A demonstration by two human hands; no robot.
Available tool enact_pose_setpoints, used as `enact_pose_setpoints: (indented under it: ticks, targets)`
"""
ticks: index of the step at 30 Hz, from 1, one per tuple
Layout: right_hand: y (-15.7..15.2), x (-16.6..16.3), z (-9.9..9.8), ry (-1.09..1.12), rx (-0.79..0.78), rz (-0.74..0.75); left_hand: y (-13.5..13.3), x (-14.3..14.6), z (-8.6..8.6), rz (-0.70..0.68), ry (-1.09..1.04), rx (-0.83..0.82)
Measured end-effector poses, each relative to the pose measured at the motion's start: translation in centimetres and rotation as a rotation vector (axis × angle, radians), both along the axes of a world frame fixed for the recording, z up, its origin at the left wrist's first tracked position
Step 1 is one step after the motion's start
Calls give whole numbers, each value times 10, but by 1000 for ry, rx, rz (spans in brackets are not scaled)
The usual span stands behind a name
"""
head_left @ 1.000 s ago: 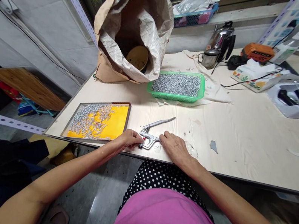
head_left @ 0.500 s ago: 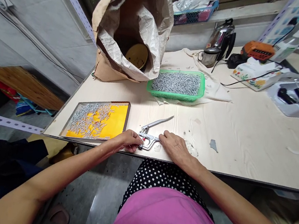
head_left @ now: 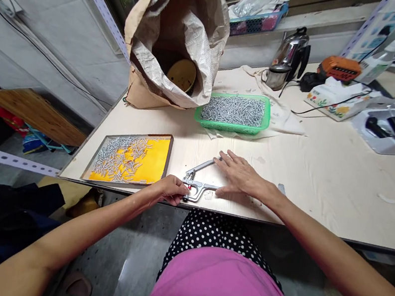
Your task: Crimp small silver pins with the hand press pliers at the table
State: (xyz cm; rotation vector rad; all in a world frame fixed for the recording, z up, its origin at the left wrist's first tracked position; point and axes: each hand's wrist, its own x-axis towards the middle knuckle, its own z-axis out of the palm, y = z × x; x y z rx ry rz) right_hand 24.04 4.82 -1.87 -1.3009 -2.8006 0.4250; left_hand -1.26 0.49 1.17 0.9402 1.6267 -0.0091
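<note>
Silver hand-press pliers (head_left: 196, 186) lie on the table near its front edge, their two handles spread and pointing right. At the jaw end, my left hand (head_left: 174, 188) is closed in a pinch beside a small red part; whatever its fingertips hold is too small to make out. My right hand (head_left: 240, 175) is open over the handle ends, fingers stretched out at the upper handle and thumb by the lower one. To the left lies a shallow tray (head_left: 169, 158) with a yellow bottom, partly covered by small silver rivet-like pieces (head_left: 116, 157).
Behind the pliers stands a green basket (head_left: 265, 124) full of similar silver pieces. A large open woven sack (head_left: 135, 67) is at the back left. A kettle (head_left: 293, 48), metal cup (head_left: 275, 76), orange battery (head_left: 340, 67) and white plastic bin (head_left: 380, 143) stand along the back right.
My right hand has moved off the lower handle's end, spreading open and reaching up across both handles. My left hand stays pinched at the jaw.
</note>
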Motion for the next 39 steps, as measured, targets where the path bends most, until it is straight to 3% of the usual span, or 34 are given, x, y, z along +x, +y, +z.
enact_pose_setpoints:
  ticks: [6,14,18,21,25,28,31,34,39]
  targets:
    - [15,-7,1,-11,-34,80,-5,1,1,18,4,-1]
    - [4,-10,8,-55,70,73,-10,6,4,75,-4,7]
    - [-4,-10,10,-35,83,51,-10,5,4,33,35,3]
    - [-10,-10,14,-18,58,45,-18,4,6,-133,203,171]
    - [-16,-9,14,23,65,64,-30,10,6,-474,522,764]
    - [-20,-9,10,33,87,68,-25,24,-1,-696,528,1016]
    - [-23,-9,7,33,90,48,-9,38,-11,-864,461,1105]
    - [-26,-7,9,48,66,32,6,46,-17,-977,391,1074]
    - [-31,-3,18,-18,8,-71,15,48,-14,-1074,406,1021]
